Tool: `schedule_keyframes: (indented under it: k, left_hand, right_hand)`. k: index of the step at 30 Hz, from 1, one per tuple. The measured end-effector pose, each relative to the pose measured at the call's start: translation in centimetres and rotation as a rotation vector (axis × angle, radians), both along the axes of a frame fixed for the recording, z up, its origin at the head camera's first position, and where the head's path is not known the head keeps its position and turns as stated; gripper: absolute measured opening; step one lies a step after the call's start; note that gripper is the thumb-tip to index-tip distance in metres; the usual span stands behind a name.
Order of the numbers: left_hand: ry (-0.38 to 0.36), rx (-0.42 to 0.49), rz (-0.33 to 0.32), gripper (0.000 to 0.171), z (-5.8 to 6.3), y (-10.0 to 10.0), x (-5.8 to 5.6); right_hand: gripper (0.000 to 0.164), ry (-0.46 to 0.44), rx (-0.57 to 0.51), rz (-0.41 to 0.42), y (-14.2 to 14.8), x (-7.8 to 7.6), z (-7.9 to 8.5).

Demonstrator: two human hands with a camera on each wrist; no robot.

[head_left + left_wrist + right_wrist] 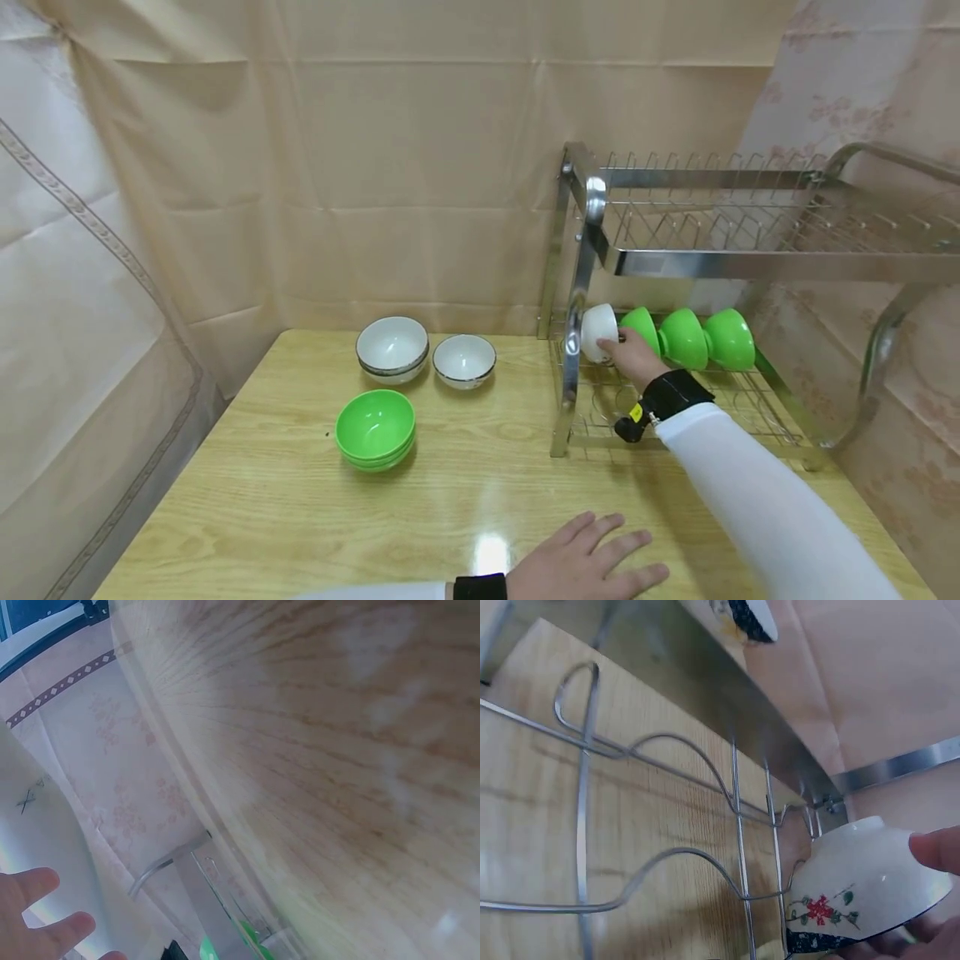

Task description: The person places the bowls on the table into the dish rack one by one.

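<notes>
On the lower tier of a metal dish rack (750, 265), my right hand (636, 357) grips a white bowl (598, 332) turned on its side. In the right wrist view that bowl (855, 881) shows a red flower and a dark rim, with the thumb on its outside and fingers beneath the rim. Several green bowls (684, 338) stand on their sides in a row just right of it. My left hand (581, 560) is spread with straight fingers over the front of the table, holding nothing; part of it shows in the left wrist view.
A stack of white bowls (392, 346) sits at the back of the wooden table (247, 467), with a single white bowl (464, 361) beside it. Nearer stands a stack of green bowls (375, 427). The rack's upper tier (705, 225) overhangs the right hand's work; a curtain (405, 167) hangs behind.
</notes>
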State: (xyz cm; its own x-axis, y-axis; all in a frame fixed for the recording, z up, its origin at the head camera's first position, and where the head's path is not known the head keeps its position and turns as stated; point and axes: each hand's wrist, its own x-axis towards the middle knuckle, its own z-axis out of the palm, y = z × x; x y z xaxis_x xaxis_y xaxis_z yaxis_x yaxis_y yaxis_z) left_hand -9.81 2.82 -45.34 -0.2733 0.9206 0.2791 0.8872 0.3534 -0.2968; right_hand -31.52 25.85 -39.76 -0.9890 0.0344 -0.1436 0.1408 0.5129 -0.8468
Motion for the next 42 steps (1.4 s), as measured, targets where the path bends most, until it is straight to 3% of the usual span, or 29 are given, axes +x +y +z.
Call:
schedule_keyframes:
  k: [6, 11, 20, 25, 29, 34, 37, 42]
  left_hand:
    - [0.001, -0.008, 0.016, 0.059, 0.5, -0.8, 0.1]
    - [-0.006, 0.006, 0.06, 0.073, 0.9, -2.3, 0.0]
    - [-0.184, 0.173, 0.168, 0.074, 1.7, -5.8, -1.0]
    - [-0.246, 0.23, 0.24, 0.074, 1.9, -7.6, -1.1]
    - [-0.271, 0.244, 0.272, 0.073, 2.0, -8.2, -1.1]
    - [-0.319, 0.25, 0.291, 0.073, 1.7, -8.1, -1.9]
    - [-0.339, 0.255, 0.338, 0.072, 1.3, -7.9, -3.1]
    - [-0.333, 0.289, 0.44, 0.065, 0.6, -7.5, -6.4]
  right_hand:
    - [0.077, -0.045, -0.042, 0.032, 0.4, 3.2, 0.8]
    - [0.083, 0.023, 0.098, 0.062, 1.6, 8.0, 1.0]
    - [0.066, 0.374, 0.452, 0.201, 1.3, 18.3, -1.4]
    - [0.069, 0.585, 0.642, 0.236, 0.4, 22.5, -2.8]
    - [0.072, 0.635, 0.703, 0.235, 0.3, 24.0, -3.7]
    - [0.074, 0.594, 0.686, 0.237, 0.3, 24.8, -4.1]
    - [0.073, 0.605, 0.685, 0.244, 0.1, 25.1, -4.2]
    - [0.075, 0.689, 0.71, 0.271, -0.2, 25.5, -4.3]
